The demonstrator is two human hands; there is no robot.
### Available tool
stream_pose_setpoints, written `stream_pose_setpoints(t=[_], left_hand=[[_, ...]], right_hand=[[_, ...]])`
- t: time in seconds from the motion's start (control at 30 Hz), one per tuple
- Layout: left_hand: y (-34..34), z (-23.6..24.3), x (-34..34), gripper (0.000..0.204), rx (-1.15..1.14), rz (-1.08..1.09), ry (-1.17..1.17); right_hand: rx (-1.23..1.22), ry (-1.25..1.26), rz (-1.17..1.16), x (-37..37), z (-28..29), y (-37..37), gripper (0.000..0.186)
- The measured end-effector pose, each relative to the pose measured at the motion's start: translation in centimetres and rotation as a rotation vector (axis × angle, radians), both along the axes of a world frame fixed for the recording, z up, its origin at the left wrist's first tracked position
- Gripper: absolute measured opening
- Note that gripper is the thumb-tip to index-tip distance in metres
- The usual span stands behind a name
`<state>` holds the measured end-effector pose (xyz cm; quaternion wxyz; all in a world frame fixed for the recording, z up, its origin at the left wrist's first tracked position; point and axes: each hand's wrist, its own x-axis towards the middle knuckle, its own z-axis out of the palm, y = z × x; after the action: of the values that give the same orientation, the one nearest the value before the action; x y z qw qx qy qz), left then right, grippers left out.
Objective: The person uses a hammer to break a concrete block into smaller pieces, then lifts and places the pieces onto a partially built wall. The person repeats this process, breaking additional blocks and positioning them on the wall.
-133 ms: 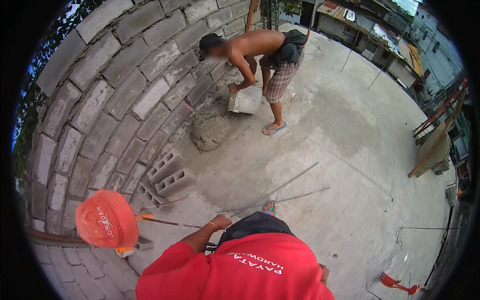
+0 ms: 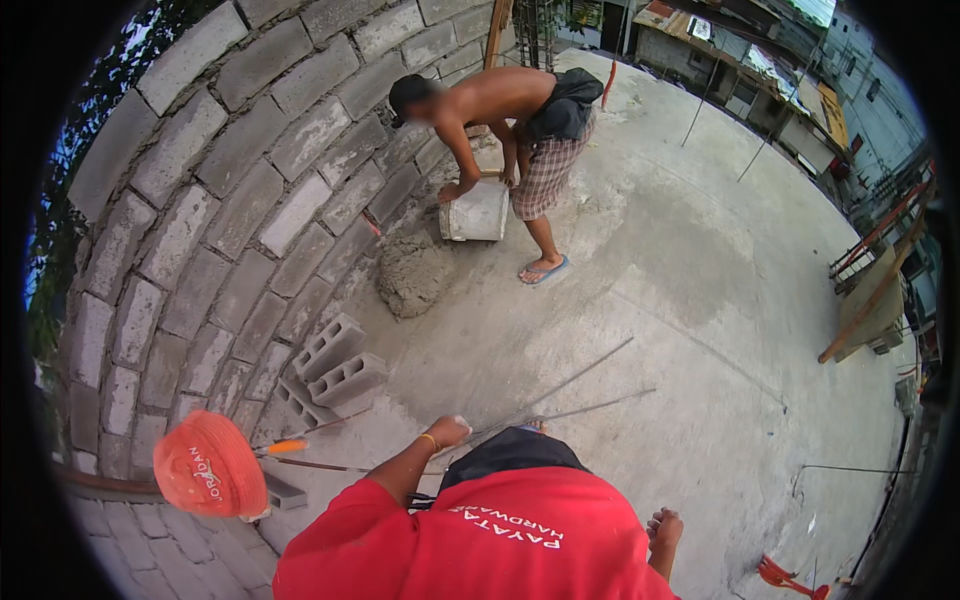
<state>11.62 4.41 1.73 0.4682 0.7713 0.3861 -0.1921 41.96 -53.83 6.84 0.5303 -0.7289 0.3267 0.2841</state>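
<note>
My left hand (image 2: 449,431), with a yellow band at its wrist, is closed on something I cannot make out, just above my dark waistband and near thin rods (image 2: 590,404) lying on the floor. My right hand (image 2: 663,530) hangs beside my red shirt with curled fingers and nothing visible in them. Hollow blocks (image 2: 340,378) stand front-left of me, near a red hat (image 2: 206,470) and an orange-handled tool (image 2: 288,446). Ahead, a bent-over shirtless co-worker (image 2: 500,100) grips a grey, squarish container (image 2: 472,213) beside a heap of wet mortar (image 2: 415,275).
A grey block wall (image 2: 240,230) curves along the left. The concrete floor (image 2: 700,290) stretches right to thin upright bars, a leaning board with timber (image 2: 865,300), and red plastic pieces (image 2: 785,572). Roofs and buildings (image 2: 750,70) lie beyond the far edge.
My right hand has come into clearer view from behind my body. My left hand has moved slightly up and right. The co-worker's container appears farther left and more upright.
</note>
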Motion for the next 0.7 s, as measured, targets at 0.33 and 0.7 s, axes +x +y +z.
stream_pose_setpoints(t=[0.33, 0.7], left_hand=[[-0.8, 1.4, 23.2, 0.038, -0.059, 0.505, 0.048], [-11.1, 3.7, 49.3, 0.029, 0.127, -0.241, 0.246]], right_hand=[[-0.208, 0.208, 0.246, 32.0, -0.3, 1.9, 0.029], [-0.082, 0.035, 0.455, 76.3, 2.4, 11.1, 0.026]])
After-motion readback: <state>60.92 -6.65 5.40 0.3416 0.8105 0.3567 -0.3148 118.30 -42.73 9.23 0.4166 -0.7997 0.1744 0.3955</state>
